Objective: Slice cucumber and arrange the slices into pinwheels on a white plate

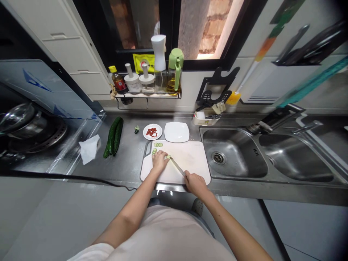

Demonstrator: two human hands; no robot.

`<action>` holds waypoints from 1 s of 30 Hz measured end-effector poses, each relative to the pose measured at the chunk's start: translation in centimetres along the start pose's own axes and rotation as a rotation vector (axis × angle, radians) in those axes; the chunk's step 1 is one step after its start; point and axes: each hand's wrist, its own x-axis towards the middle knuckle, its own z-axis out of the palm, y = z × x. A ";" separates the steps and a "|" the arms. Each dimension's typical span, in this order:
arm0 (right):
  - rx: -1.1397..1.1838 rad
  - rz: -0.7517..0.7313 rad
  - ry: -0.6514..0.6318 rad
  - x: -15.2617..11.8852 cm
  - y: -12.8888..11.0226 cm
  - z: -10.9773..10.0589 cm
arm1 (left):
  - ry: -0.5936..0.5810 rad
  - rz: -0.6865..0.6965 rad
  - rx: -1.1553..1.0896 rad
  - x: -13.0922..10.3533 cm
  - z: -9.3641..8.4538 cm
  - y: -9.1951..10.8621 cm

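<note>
My right hand (195, 184) is closed round the handle of a kitchen knife (178, 166), whose blade points up and left across the white cutting board (193, 154). By the blade's tip shows the pale green end of a cucumber piece (169, 157). My left hand (160, 161) grips that piece with curled fingers; most of it is hidden underneath. Thin cucumber slices (158, 144) lie on the board's upper left, some partly behind my left fingers.
Behind the board stand a plate of red chopped bits (146, 135) and a white square plate (176, 132). Two whole cucumbers (113, 137) and a white tissue (89, 148) lie left. A double sink (231, 159) is right; a bottle rack (148, 95) hangs above.
</note>
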 end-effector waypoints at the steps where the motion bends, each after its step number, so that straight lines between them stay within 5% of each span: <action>1: -0.004 -0.003 -0.003 0.0 0.0 0.0 | -0.001 0.000 -0.001 0.0 0.0 0.0; 30: -0.065 -0.103 -0.037 1.5 0.6 -1.3 | -0.022 -0.039 -0.018 0.3 -0.3 0.0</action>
